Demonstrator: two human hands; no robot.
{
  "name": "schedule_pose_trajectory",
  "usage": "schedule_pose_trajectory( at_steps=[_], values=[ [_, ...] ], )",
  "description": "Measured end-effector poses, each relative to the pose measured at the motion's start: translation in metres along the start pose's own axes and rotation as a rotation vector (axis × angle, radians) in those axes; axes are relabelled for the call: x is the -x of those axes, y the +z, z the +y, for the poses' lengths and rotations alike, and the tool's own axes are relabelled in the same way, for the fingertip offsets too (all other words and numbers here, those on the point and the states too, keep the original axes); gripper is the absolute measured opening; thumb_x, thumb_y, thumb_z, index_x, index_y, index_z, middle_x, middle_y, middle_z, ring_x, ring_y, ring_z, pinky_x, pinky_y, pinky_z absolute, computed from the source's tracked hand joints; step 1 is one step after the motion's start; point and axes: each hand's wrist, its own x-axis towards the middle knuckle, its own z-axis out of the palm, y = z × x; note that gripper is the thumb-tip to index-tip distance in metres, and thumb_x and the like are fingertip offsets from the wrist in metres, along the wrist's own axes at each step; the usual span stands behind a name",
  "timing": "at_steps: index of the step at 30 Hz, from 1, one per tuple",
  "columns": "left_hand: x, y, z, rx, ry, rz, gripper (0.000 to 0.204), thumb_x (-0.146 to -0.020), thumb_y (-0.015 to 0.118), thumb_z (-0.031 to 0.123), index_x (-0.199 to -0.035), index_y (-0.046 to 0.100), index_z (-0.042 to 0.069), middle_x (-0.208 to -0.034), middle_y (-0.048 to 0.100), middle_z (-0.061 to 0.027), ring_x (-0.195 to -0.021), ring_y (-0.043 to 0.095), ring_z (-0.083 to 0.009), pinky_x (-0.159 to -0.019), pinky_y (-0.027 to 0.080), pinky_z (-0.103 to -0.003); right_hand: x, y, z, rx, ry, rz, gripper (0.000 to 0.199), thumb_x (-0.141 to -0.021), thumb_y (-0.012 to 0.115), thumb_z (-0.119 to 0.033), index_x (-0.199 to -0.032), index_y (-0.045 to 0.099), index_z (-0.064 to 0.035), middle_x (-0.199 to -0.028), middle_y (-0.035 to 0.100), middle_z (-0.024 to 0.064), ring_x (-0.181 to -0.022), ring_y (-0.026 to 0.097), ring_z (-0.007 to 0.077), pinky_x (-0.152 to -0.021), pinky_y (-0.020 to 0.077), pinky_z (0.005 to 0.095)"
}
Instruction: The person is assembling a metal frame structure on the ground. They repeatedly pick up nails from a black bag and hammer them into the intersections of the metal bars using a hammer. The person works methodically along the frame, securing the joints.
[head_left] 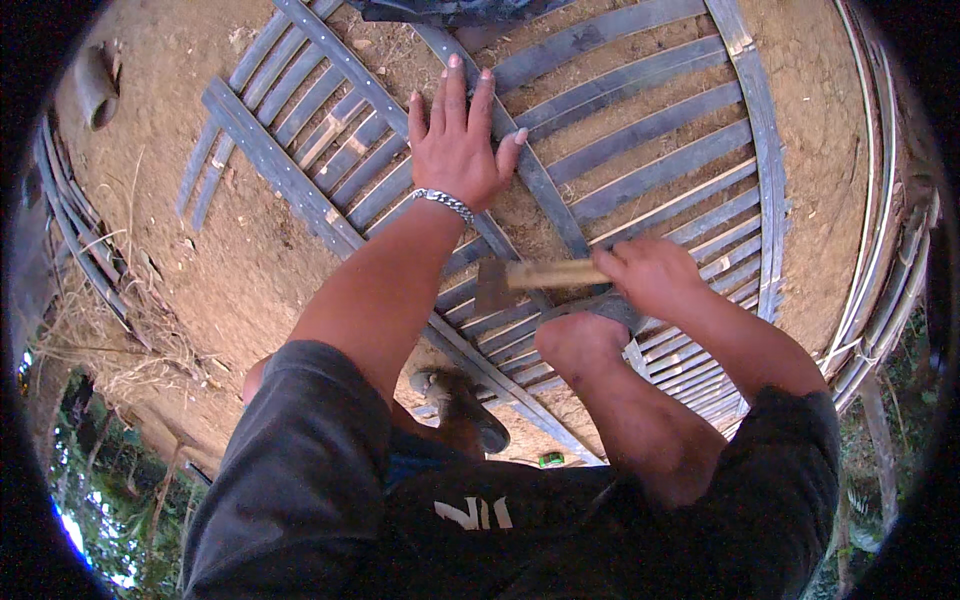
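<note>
My left hand (455, 150) lies with its fingers spread over the upper end of a dark slatted panel, by the rails of split bamboo. In my right hand (655, 280) is a hammer (555, 274), gripped by its wooden handle, its dark head pointing left above the slats. The slatted panel (767, 180) has dark strips crossed by longer rails, with nail heads along some of them. A second row of slats is joined along a nailed rail (270, 150) at the left. Between the hammer and my body is my bent right leg (625, 390).
My shod left foot (465, 410) stands by the panel's lower rail. A hollow tube (95, 88) lies on the dirt at the upper left. Dark poles (75, 215) and dry straw (130, 340) are at the left; long poles (885, 210) line the right. Something black (460, 10) sits at the top.
</note>
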Motion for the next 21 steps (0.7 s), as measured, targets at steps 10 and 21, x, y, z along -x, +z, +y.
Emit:
schedule_pose_trajectory(
  at_steps=[10,21],
  values=[
    [0.001,0.001,0.000,0.025,0.014,0.031,0.075,-0.092,0.060,0.050,-0.152,0.039,0.010,-0.163,0.026,-0.0228,-0.142,0.040,-0.0383,-0.119,0.021,-0.058,0.004,-0.012,-0.002,-0.082,-0.192,0.133,0.028,-0.089,0.059,-0.019,-0.118,0.061,-0.0177,-0.087,0.065,0.0100,-0.083,0.070,0.0333,-0.068,0.0563,0.0484],
    [0.002,0.002,0.002,0.035,0.017,0.036,0.073,-0.093,0.058,0.049,-0.152,0.038,0.010,-0.163,0.026,-0.0222,-0.143,0.038,-0.0378,-0.120,0.019,-0.058,0.009,-0.006,-0.005,0.030,0.080,-0.051,0.029,-0.087,0.061,-0.016,-0.116,0.060,-0.0161,-0.093,0.069,0.0120,-0.088,0.071,0.0332,-0.070,0.0572,0.0474]
  ],
)
